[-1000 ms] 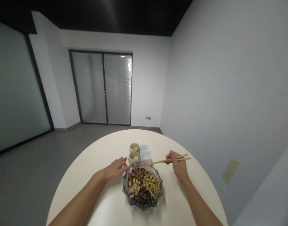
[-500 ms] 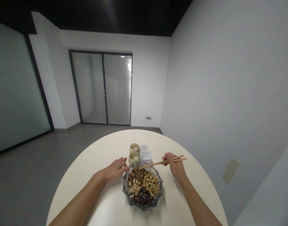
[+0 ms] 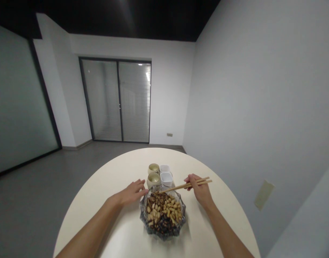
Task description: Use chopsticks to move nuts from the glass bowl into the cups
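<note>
Glass bowl (image 3: 164, 235), thick-walled with a pointed, scalloped edge, sits on a pale round table (image 3: 202, 236), between the two forearms and nearer the wearer than either hand. Contents in four patches by colour: dark brown strips (image 3: 155, 200) at the bowl's far left, tan shelled-looking nuts (image 3: 153, 214) at its near left, yellowish nuts (image 3: 173, 208) along its right, blackish pieces (image 3: 164, 225) at its near edge.

Left hand (image 3: 132, 191): at the bowl's far-left side, palm down, fingers spread and loosely bent, gripping nothing. Thumb tip at the bowl's edge; whether it presses the glass, cannot tell.

Right hand (image 3: 200, 190): right of the bowl and slightly beyond it, fingers closed around a pair of wooden chopsticks (image 3: 177, 187). These slant leftward over the bowl's far rim, tips close together at the brown strips. Too small to tell if anything is pinched there. Butt ends stick out past the hand, farther from the bowl.

Just beyond the bowl, a tight cluster of four: near cup (image 3: 153, 180) and far cup (image 3: 153, 167), greenish inside, on the left; near white dish (image 3: 166, 178) and far white dish (image 3: 165, 168), squarish, on the right.
</note>
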A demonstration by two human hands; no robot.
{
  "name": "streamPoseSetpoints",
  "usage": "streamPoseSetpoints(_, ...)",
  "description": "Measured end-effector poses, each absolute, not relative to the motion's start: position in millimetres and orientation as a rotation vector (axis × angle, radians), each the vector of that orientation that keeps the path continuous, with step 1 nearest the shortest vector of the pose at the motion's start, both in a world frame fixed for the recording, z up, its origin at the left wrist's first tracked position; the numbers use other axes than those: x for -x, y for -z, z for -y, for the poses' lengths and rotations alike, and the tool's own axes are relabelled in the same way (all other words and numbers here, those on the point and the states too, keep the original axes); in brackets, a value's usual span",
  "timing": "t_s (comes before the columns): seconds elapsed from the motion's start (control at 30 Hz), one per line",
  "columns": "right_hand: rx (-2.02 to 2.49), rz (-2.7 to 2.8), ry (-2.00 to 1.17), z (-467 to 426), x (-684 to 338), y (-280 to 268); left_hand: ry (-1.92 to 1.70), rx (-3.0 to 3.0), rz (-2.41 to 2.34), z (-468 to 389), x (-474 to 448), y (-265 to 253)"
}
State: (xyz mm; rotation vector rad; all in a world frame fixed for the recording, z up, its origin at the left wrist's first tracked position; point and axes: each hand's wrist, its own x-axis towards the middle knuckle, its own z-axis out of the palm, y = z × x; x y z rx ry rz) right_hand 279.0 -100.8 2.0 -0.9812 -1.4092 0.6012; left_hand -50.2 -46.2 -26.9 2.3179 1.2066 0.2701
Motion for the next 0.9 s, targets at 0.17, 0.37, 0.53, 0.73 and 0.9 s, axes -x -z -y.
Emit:
streamPoseSetpoints(0.17, 0.968, 1.362, -0.602, 98.9, -280.8, 0.1, -0.268, -2.312, -1.209, 45.0, 50.9, 29.3)
streamPoseSetpoints(0.37, 0.953, 1.327, -0.598, 98.0, -283.1, 1.6, -0.250, -2.308, -1.208, 47.2, 51.1, 26.9)
streamPoseSetpoints(0.53, 0.955, 1.325, -0.596, 98.3, -282.9, 1.0, -0.257, -2.312, -1.204, 46.4, 51.7, 27.9)
streamPoseSetpoints(0.73, 0.978, 1.333, -0.609, 99.5, -280.6, -0.3, -0.273, -2.305, -1.204, 46.1, 52.0, 28.2)
streamPoseSetpoints(0.9, 0.976, 1.320, -0.594, 99.3, -281.3, -1.3, -0.263, -2.318, -1.198, 44.1, 52.2, 30.9)
